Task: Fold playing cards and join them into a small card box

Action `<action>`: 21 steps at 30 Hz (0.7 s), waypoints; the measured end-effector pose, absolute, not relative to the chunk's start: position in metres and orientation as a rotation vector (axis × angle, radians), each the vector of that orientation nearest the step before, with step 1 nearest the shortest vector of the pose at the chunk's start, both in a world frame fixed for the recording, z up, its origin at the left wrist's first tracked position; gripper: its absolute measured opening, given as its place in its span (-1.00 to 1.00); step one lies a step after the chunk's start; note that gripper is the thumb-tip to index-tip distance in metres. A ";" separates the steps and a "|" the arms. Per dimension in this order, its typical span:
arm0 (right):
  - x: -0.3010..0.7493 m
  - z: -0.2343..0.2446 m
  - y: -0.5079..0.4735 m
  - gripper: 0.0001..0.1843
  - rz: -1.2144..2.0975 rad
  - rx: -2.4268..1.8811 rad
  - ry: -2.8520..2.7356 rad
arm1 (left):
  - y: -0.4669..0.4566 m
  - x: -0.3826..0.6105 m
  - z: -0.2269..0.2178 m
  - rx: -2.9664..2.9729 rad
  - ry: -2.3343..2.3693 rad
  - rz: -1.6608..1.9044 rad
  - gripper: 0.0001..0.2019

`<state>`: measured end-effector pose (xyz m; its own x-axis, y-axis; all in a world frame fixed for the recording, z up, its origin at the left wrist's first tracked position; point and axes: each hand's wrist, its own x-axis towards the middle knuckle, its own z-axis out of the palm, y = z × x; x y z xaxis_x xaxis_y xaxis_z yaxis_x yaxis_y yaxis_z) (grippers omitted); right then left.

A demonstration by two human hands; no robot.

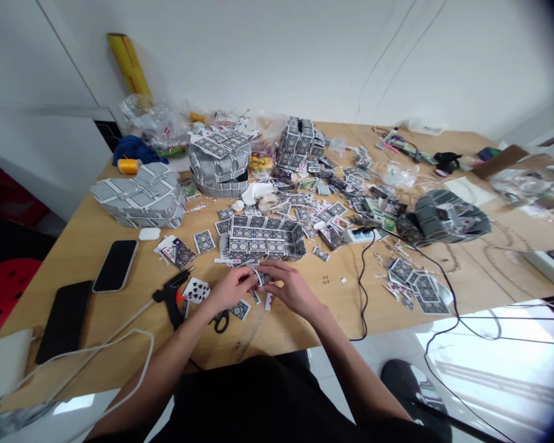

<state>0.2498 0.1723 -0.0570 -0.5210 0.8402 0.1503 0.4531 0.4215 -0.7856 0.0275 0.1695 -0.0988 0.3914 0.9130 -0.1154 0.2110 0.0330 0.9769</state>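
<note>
Head view shows two bare hands meeting over a small folded playing card (pixel 261 278), near the front edge of the wooden table (pixel 96 246). Left hand (pixel 231 288) pinches one end of the card with its fingers pressed together. Right hand (pixel 292 289) pinches the other end, its fingers curled in close. The card is small and partly hidden, so I cannot tell how it is folded.

Just behind the hands sits a card box (pixel 264 239), an open tray made of playing cards. It looks like the hands are shaping a small piece for that kind of box. I think this is the folding step. A next move would need a neat, tight crease and steady fingers, since the piece is tiny.

A black glue gun (pixel 170 295) lies just left of the left hand, with a spade card (pixel 196 289) beside it. Scissors (pixel 220 320) lie near the left wrist. Two phones (pixel 115 264) rest near the left edge. More loose cards (pixel 420 286) lie toward the right side.
</note>
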 end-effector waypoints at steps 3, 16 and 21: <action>0.250 -0.059 0.173 -0.37 0.943 -1.087 -2.156 | 0.169 0.027 -0.099 1.496 1.064 0.742 -0.66; 0.245 -0.077 0.167 -0.46 0.835 -1.111 -2.108 | 0.168 0.028 -0.097 1.554 1.085 0.755 -0.65; 0.247 -0.074 0.164 -0.51 1.010 -1.154 -1.944 | 0.169 0.028 -0.098 1.596 1.060 0.709 -0.62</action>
<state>0.2468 0.1639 -0.0739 -0.3987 0.9055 0.1456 0.4018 0.3151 -0.8598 0.0279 0.1689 -0.0980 0.4331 0.8989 -0.0673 0.2803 -0.0634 0.9578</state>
